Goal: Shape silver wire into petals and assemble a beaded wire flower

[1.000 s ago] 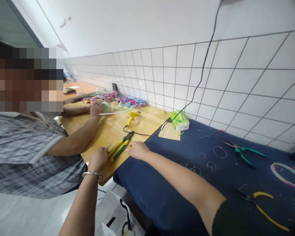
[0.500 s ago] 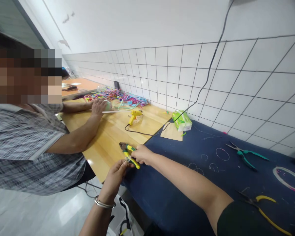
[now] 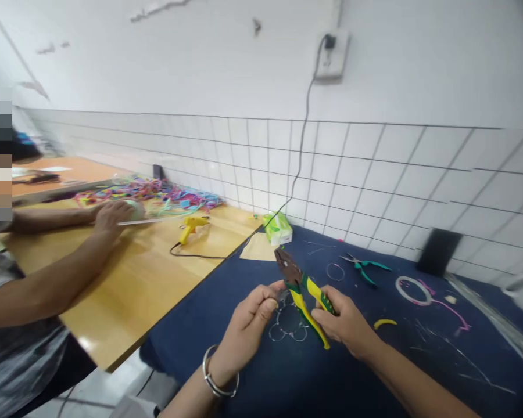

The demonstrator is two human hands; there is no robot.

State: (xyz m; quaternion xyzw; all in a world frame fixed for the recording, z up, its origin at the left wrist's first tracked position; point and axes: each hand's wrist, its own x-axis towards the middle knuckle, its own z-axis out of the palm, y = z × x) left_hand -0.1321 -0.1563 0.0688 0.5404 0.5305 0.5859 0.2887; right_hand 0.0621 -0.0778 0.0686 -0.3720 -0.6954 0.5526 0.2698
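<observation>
My right hand [image 3: 346, 319] is wrapped around the handles of yellow-and-green pliers [image 3: 303, 302], whose dark jaws point up and to the left. Beside the pliers, my left hand [image 3: 253, 319], with a silver bangle [image 3: 218, 371] on its wrist, pinches a piece of thin wire [image 3: 281, 295] between thumb and finger. Its exact shape is blurred. Just below the fingertips, thin wire loops [image 3: 290, 320] show against the dark blue cloth [image 3: 244, 377]. Whether they hang from the hand or lie on the cloth, I cannot tell.
Teal-handled pliers [image 3: 366, 268], a white ring [image 3: 413, 290], a yellow handle [image 3: 385, 323] and loose wires lie to the right. A green tissue pack [image 3: 279, 229] stands near the wall. On the wooden table [image 3: 148, 278] are a yellow glue gun [image 3: 190, 228] and a co-worker's hand [image 3: 108, 217].
My view has swung right. Both hands and the pliers have gone from beside the wooden table's edge to over the blue cloth. The co-worker's hand stays near the pale round object.
</observation>
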